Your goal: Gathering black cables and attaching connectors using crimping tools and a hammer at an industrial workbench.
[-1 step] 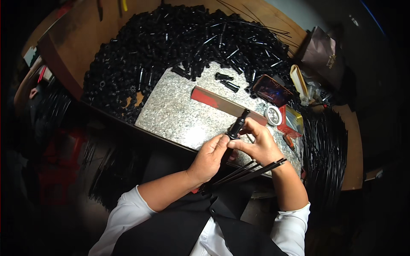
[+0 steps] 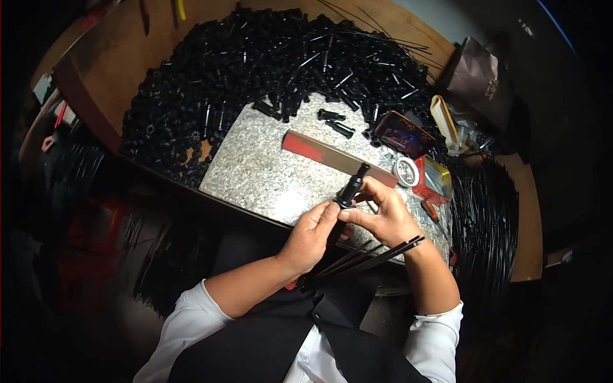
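Observation:
My left hand [image 2: 313,236] and my right hand [image 2: 383,217] meet over the near edge of a grey speckled stone slab [image 2: 268,172]. Together they grip a black tubular part [image 2: 353,185] that points up and away from me; the fingers of both hands close around its lower end. A few thin black rods [image 2: 377,255] run slantwise under my right wrist toward my lap. Whether they join the part is hidden by my hands.
A big heap of small black tubular parts [image 2: 255,70] rings the slab on a wooden table [image 2: 102,70]. A red-brown flat bar [image 2: 319,150] lies on the slab. A phone [image 2: 403,134], a round white tin [image 2: 406,171] and a brown bag [image 2: 476,76] sit at the right, beside bundles of black rods [image 2: 485,217].

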The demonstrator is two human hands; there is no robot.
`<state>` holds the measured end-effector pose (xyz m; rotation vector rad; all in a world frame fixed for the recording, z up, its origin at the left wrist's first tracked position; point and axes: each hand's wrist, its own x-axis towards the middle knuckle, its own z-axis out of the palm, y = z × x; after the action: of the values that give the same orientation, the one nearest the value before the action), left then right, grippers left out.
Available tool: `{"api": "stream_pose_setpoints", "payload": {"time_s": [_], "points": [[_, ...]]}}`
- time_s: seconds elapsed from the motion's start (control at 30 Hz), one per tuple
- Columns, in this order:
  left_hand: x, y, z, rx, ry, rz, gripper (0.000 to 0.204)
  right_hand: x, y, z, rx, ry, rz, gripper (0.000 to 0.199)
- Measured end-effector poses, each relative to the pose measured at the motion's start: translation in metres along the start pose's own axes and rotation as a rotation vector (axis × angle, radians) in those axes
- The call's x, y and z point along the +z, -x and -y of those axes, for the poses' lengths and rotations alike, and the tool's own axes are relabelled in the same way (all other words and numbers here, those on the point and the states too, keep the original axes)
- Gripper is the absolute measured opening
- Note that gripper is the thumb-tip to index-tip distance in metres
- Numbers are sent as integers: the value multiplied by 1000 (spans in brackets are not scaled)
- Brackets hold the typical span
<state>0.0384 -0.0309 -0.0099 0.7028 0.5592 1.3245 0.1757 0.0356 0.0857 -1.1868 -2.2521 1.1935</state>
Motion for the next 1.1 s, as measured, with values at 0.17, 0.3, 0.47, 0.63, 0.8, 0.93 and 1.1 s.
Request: {"api": "stream_pose_setpoints", "payload": {"time_s": [0.17,0.3,0.47,0.63,0.8,0.93,1.1], "points": [[2,1,-4,-22,-23,32,39,-5,3,4,36,-162,54,26],[8,1,-6,-2,-3,23,38,-10,-2,-1,-25,-80,87,24],[6,3,-7,-19,-116,57,38,-17,-8,0,-187,-44,177,26],[6,2,-7,-17,-71,31,37,-17,-8,-1,-108,6,199,31],[4,3,-7,-23,-65,46,37,-16,-4,-2,-109,-8,180,28],[4,2,-4,-4,-77,16,36,-13,-4,-6,-41,-74,216,26],[3,0,-2,5,-74,-5,37,-7,-5,-11,-123,-173,120,23]]}}
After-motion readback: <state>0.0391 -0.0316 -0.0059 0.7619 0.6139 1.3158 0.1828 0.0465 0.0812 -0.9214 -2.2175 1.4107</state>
